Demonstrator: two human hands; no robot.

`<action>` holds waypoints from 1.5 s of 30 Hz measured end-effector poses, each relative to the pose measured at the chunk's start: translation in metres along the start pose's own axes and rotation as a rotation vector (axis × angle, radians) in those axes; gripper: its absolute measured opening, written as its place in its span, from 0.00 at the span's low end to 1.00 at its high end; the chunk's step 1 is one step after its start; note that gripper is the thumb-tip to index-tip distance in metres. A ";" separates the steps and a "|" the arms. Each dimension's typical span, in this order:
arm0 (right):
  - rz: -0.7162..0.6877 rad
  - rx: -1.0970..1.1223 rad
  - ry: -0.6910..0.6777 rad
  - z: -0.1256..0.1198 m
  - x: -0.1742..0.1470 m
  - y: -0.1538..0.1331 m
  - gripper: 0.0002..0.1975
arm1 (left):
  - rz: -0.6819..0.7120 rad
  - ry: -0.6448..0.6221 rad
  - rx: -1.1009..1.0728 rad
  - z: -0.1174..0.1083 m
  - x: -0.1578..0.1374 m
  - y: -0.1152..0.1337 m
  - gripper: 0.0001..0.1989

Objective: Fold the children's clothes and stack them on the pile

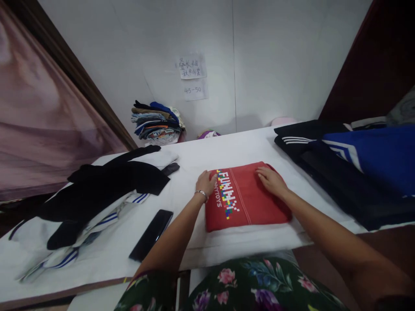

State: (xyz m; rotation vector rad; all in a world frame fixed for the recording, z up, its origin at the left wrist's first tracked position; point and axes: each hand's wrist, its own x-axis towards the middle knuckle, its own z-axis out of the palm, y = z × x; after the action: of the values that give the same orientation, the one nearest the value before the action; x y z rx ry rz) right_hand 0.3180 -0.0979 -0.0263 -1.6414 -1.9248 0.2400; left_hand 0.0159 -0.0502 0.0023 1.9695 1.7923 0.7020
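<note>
A red sweatshirt [253,203], folded into a flat rectangle, lies on the white-covered table in front of me. Its print of white letters and coloured pixel blocks runs along the left part. My left hand [205,185], with a bracelet at the wrist, rests at the left edge of the sweatshirt, fingers stretched over the border. On the upper right part lies my right hand [270,180], open and flat, fingers pointing left. Neither hand grips the cloth visibly.
Loose black and white clothes [106,190] are heaped on the left. A dark phone [151,235] lies beside my left forearm. Folded dark and blue garments [327,168] are stacked at right. Behind the table stands a clothes pile [157,123]; handwritten papers [193,67] hang on the wall.
</note>
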 end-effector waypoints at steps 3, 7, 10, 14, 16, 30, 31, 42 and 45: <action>0.172 0.027 -0.006 -0.008 0.033 0.015 0.17 | -0.128 -0.008 -0.130 0.005 0.030 -0.010 0.17; 0.320 0.099 -0.065 -0.015 0.059 0.034 0.17 | -0.166 -0.058 -0.186 0.011 0.052 -0.022 0.13; 0.396 0.211 -0.141 -0.019 0.069 0.045 0.21 | -0.187 -0.067 -0.216 0.014 0.058 -0.028 0.13; 0.449 0.340 -0.256 -0.021 0.075 0.056 0.19 | -0.207 -0.109 -0.205 0.015 0.064 -0.029 0.14; 0.457 0.378 -0.296 -0.020 0.076 0.058 0.18 | -0.216 -0.132 -0.169 0.015 0.066 -0.028 0.17; 0.459 0.171 -0.151 0.004 0.079 0.065 0.18 | -0.166 -0.166 0.312 0.011 0.069 -0.025 0.29; 0.448 0.161 -0.146 0.004 0.080 0.066 0.18 | -0.172 -0.173 0.307 0.011 0.069 -0.025 0.29; 0.319 0.053 -0.209 0.007 0.081 0.073 0.16 | -0.197 -0.165 0.372 0.016 0.069 -0.021 0.31; 0.337 0.028 -0.183 0.007 0.079 0.071 0.16 | -0.219 -0.138 0.307 0.015 0.066 -0.020 0.28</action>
State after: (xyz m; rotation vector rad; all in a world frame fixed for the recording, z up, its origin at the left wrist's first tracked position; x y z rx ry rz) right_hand 0.3683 -0.0058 -0.0421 -1.9781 -1.7506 0.5656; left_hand 0.0124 0.0187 -0.0148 1.9067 2.0853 0.2258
